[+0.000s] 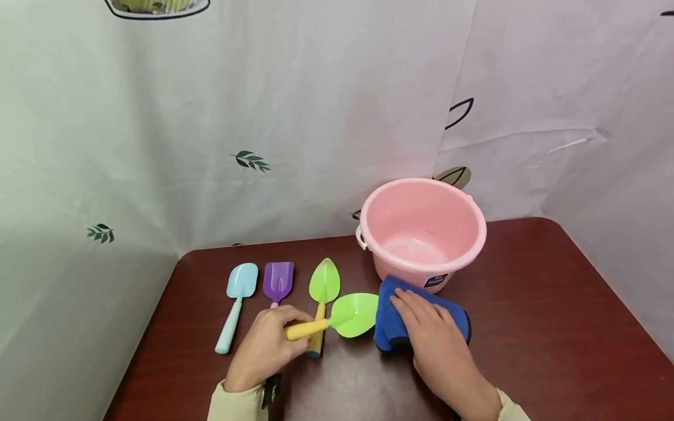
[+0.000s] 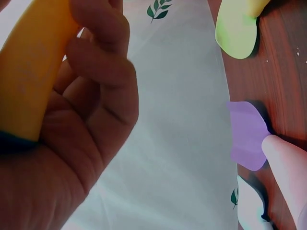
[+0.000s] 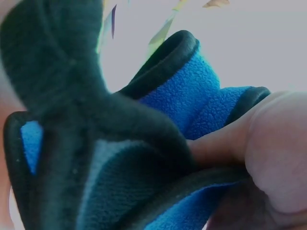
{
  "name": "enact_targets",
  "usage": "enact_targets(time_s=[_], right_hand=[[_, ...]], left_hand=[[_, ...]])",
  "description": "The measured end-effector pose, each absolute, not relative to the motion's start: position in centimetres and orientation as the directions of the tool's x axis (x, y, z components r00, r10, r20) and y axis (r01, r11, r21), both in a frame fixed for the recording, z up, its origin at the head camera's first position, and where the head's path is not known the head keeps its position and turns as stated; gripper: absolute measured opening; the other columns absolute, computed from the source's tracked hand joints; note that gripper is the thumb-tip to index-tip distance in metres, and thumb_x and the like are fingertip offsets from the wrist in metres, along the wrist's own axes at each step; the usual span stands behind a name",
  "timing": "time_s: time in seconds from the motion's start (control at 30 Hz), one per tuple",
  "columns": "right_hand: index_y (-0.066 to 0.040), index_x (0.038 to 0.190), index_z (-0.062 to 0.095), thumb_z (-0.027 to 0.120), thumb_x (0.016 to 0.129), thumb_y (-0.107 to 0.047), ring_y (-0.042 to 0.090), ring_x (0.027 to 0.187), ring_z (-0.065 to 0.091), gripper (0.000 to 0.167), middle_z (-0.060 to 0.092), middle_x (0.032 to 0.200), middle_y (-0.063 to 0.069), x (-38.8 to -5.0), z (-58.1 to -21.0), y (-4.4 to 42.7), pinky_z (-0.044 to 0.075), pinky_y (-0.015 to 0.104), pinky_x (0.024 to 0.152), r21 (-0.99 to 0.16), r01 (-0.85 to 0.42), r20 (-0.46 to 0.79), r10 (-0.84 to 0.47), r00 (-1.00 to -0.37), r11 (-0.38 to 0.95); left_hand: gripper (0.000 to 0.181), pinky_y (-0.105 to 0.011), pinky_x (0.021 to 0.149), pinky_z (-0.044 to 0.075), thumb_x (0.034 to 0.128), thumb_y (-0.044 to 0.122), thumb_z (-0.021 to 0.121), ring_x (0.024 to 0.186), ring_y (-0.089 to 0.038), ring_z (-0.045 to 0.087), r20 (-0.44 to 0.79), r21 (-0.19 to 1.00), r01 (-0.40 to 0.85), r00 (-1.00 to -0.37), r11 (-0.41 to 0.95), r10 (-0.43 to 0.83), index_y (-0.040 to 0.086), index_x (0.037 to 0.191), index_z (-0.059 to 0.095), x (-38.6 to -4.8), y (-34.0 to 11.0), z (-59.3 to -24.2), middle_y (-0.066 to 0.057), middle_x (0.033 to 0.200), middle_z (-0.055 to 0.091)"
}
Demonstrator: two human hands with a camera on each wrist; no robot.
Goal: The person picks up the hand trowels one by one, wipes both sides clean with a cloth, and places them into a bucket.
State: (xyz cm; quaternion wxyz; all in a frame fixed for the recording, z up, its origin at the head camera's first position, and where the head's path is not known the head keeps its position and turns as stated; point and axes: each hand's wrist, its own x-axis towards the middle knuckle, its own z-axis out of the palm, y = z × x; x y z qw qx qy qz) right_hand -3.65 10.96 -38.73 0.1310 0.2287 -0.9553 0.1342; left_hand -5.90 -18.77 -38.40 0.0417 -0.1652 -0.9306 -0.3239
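- One green shovel (image 1: 354,316) is held just left of the table's (image 1: 547,316) centre, its yellow handle gripped in the left hand (image 1: 268,345).
- The right hand (image 1: 434,339) grasps a blue cloth (image 1: 387,316) at the blade's tip; whether cloth and blade touch, I cannot tell.
- The step in hand looks like wiping the shovel; the next move seems to call for a steady handle and the cloth brought over the blade.
- Under the held shovel lies a second green shovel (image 1: 325,283); toward the left edge come a purple shovel (image 1: 278,282) and a light blue shovel (image 1: 243,282).
- A pink bucket (image 1: 421,207) stands by the far edge, right of centre; its dark label (image 1: 436,281) carries print too small to read.
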Motion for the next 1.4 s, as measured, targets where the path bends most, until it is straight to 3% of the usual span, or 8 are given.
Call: enact_targets(time_s=[0.1,0.23,0.57,0.83,1.03,1.4], right_hand=[[-0.003,0.137,0.058,0.062,0.073,0.018,0.029,0.132,0.051,0.068,0.056,0.141,0.013,-3.70,-38.80,10.94,0.047,0.051,0.097,-0.201,-0.487,0.347,-0.403,-0.847,0.850],[-0.003,0.137,0.058,0.062,0.071,0.019,0.029,0.132,0.051,0.070,0.056,0.142,0.013,-3.63,-38.86,10.88,0.047,0.052,0.096,-0.217,-0.500,0.373,-0.402,-0.836,0.838],[-0.003,0.136,0.059,0.061,0.073,0.018,0.030,0.133,0.051,0.067,0.055,0.143,0.013,-3.37,-38.90,10.71,0.046,0.052,0.097,-0.232,-0.499,0.384,-0.393,-0.836,0.835],[-0.003,0.136,0.058,0.060,0.074,0.017,0.030,0.132,0.051,0.066,0.055,0.143,0.012,-3.44,-39.05,10.85,0.047,0.052,0.097,-0.224,-0.524,0.424,-0.402,-0.812,0.822],[-0.003,0.135,0.059,0.058,0.075,0.016,0.030,0.130,0.053,0.063,0.056,0.142,0.013,-3.61,-39.17,10.75,0.048,0.051,0.095,-0.225,-0.549,0.467,-0.406,-0.786,0.805],[-0.003,0.136,0.059,0.059,0.076,0.016,0.030,0.131,0.052,0.063,0.055,0.143,0.012,-3.61,-39.20,10.69,0.047,0.051,0.096,-0.240,-0.548,0.465,-0.400,-0.790,0.801]], left_hand=[[0.032,-0.033,0.084,0.045,0.0656,0.001,0.076,0.061,0.002,0.047,0.192,0.576,0.331,-0.944,0.747,0.269,0.026,0.085,0.075,-5.89,-18.81,-38.54,0.024,0.077,0.058],[0.031,-0.032,0.077,0.043,0.0654,0.002,0.076,0.064,0.002,0.048,0.200,0.575,0.328,-0.945,0.749,0.260,0.027,0.085,0.075,-5.81,-18.84,-38.67,0.026,0.077,0.057],[0.030,-0.043,0.092,0.047,0.0695,0.002,0.075,0.064,0.002,0.048,0.202,0.586,0.327,-0.945,0.741,0.258,0.026,0.089,0.078,-5.89,-18.75,-38.72,0.026,0.076,0.058],[0.024,-0.052,0.101,0.043,0.0748,0.005,0.077,0.059,0.001,0.049,0.161,0.637,0.291,-0.956,0.713,0.246,0.019,0.095,0.079,-5.90,-18.67,-38.50,0.018,0.079,0.066],[0.025,-0.063,0.111,0.029,0.0744,0.004,0.073,0.054,0.000,0.048,0.126,0.675,0.270,-0.959,0.686,0.253,0.018,0.095,0.077,-5.85,-18.61,-38.34,0.022,0.069,0.060],[0.033,-0.070,0.113,0.013,0.0690,-0.002,0.077,0.067,0.001,0.056,0.065,0.695,0.262,-0.950,0.670,0.304,0.020,0.093,0.070,-5.83,-18.42,-38.32,0.022,0.075,0.062]])
